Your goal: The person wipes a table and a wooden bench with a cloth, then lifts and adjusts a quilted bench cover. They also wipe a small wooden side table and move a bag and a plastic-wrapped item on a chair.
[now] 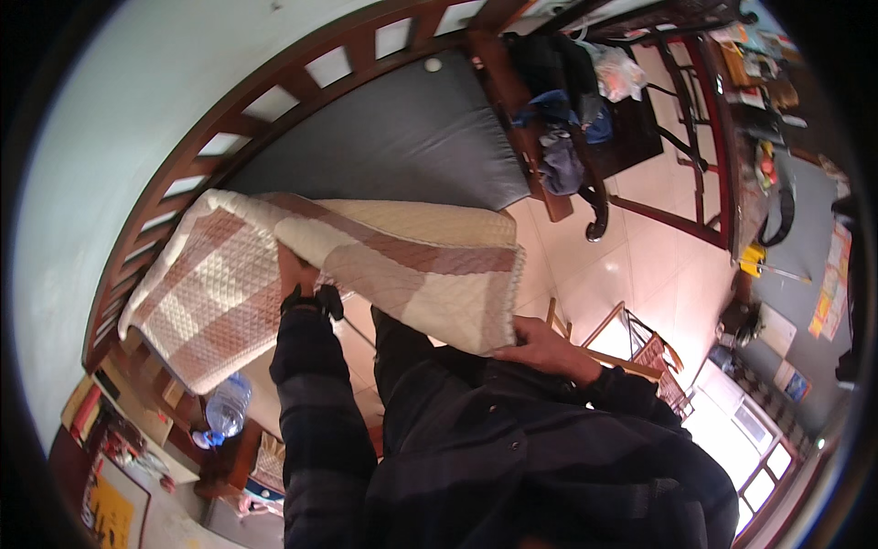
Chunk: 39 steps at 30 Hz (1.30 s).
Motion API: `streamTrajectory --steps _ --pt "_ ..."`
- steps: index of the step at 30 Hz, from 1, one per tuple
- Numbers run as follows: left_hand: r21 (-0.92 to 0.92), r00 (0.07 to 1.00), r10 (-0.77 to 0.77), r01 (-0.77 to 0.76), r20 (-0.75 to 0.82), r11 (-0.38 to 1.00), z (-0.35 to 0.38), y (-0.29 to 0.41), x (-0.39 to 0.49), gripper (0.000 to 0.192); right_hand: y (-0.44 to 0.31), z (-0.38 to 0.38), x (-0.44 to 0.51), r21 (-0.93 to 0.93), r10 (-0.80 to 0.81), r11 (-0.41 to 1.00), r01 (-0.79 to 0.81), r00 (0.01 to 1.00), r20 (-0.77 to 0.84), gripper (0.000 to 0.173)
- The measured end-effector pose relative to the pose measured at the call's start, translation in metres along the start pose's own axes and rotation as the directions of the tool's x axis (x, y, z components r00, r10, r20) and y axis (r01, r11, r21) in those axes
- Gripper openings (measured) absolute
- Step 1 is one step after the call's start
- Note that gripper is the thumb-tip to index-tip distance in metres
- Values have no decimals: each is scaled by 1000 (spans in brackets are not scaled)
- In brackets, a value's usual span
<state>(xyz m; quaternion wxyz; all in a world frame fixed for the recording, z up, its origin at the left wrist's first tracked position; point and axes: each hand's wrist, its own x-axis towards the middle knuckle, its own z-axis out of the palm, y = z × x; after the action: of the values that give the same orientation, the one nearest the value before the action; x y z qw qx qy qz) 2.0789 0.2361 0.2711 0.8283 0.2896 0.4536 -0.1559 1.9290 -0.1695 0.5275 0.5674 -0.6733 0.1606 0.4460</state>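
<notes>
A quilted cover point(219, 288) in brown and cream checks lies partly over a grey seat cushion point(384, 137) on a wooden bench. Part of it is folded over, and its right end hangs off the bench toward my body. My left hand point(298, 271) grips the cover at the fold, its fingertips hidden by the cloth. At the right end, my right hand point(549, 348) pinches the cover's near corner, thumb on top. A small white round object point(433, 64) rests at the cushion's far side.
The slatted wooden backrest point(274, 103) runs along the wall. Clothes point(562, 161) and a plastic bag point(617, 72) lie past the bench's armrest. A large clear water bottle point(230, 405) lies at lower left. A folding chair point(658, 360) stands on the tiled floor to the right.
</notes>
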Motion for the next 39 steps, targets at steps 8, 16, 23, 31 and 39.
streamTrajectory --steps 8,16,23,31,39 --pt "-115 963 138 -168 -232 979 1 5 16 69 -8 -17 -30 234 92 971 -51 981 -169 39" --pt "209 827 417 -363 -377 908 -44 73 40 68 5 -13 -57 185 43 983 -17 989 -138 47" --pt "962 784 619 -137 -40 237 -122 95 11 28 22 -19 -53 277 228 955 -107 862 -453 71" --pt "-81 884 289 -340 -366 937 -143 57 -46 34 20 -21 -32 -778 -272 618 -111 899 -344 63" --pt "-87 894 177 -232 -411 969 -169 63 -40 35 -5 -27 -30 -865 -591 501 -40 715 -375 48"
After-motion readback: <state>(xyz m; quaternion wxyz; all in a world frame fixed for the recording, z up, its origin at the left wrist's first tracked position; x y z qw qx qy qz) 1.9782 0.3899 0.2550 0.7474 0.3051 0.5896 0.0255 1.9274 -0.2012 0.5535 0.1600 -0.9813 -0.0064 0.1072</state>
